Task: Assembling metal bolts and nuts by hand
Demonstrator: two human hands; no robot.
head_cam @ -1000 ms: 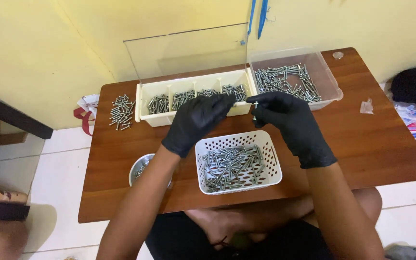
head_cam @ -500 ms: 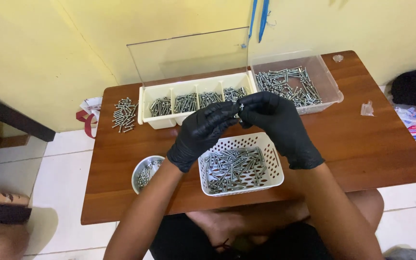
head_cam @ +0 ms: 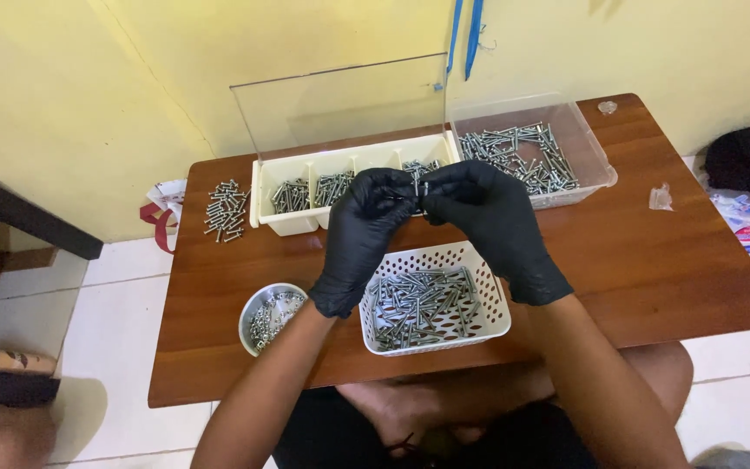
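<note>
While the loose screws [head_cam: 226, 210] and small metal bowl [head_cam: 271, 318] sit off to the left, both gloved hands meet above the white basket [head_cam: 434, 300]: left hand [head_cam: 365, 227] and right hand [head_cam: 490, 217] fingers pinched narrow on one small bolt [head_cam: 420, 189]. Looks stiff, light, slick; I'd grip the shank ends.

Bolts and boxes on the table [head_cam: 670, 260]

Basket [head_cam: 434, 300] of bolts in front, small bowl [head_cam: 271, 317] to its left, divided tray [head_cam: 305, 193] behind, clear tub [head_cam: 536, 152] to the right, loose bolts [head_cam: 226, 208] far left.
</note>
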